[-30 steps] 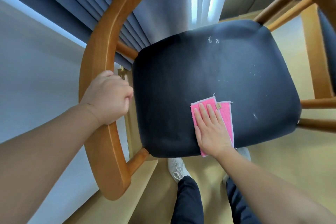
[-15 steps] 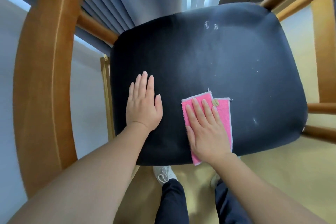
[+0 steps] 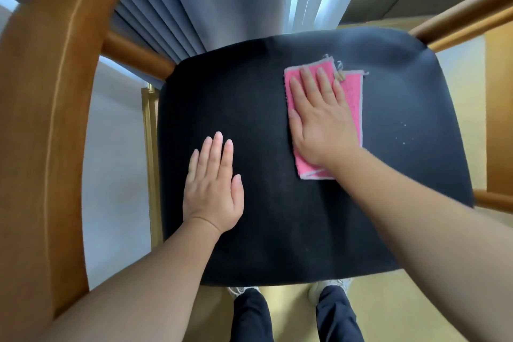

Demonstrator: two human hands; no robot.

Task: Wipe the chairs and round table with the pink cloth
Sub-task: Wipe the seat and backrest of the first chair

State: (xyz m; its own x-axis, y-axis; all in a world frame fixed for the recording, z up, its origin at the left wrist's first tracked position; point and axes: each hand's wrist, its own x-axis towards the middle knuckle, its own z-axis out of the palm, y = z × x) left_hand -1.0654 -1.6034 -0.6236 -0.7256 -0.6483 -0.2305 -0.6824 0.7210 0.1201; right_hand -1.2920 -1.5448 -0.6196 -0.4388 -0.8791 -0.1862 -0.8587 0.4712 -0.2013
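A wooden chair with a black seat cushion (image 3: 263, 147) fills the view, seen from above. The folded pink cloth (image 3: 352, 97) lies flat on the far right part of the seat. My right hand (image 3: 319, 116) presses on the cloth with straight, spread fingers and covers most of it. My left hand (image 3: 212, 186) rests flat on the bare cushion nearer the front left, fingers straight, holding nothing. A few white specks (image 3: 404, 134) dot the seat to the right of the cloth.
The chair's curved wooden backrest (image 3: 50, 119) arcs down the left side, joined by a round spindle (image 3: 136, 54). Wooden rails (image 3: 458, 19) cross the upper right. Blue-grey curtains (image 3: 222, 0) hang behind. My legs and white shoes (image 3: 330, 289) stand on the tan floor below the seat.
My left hand left the backrest and came down flat on the seat. My right hand slid the pink cloth away from me toward the far right of the cushion.
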